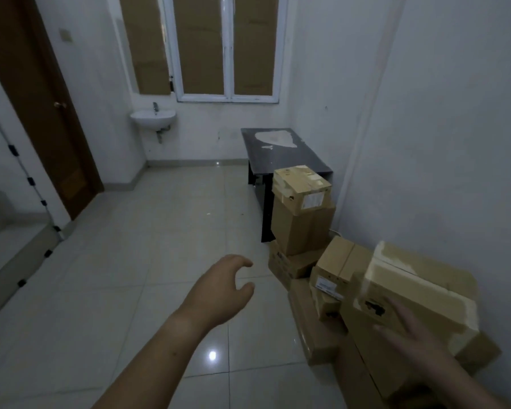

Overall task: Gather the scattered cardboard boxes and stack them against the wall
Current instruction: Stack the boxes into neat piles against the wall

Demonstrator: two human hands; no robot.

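Right hand (407, 338) spread against taped box (422, 287), left hand (219, 290) loosely curled, empty, stacked boxes (303, 222) all closed

The brown boxes are all in a pile by the wall (440, 143). At the far end, a top box (301, 187) with pale tape and a white label sits a bit crooked on a tall box (303, 228). The tall box stands on a flat box (289, 264) on the floor (160, 231). Closer, a small box (337, 261) with a white label leans, tipped, on a little box (326, 309). A long box (310, 326) lies on the floor under them. Closest, a big box (425, 284) with torn pale tape sits tilted on a low box (369, 355). The right hand (410, 335) lies flat on the big box's front.
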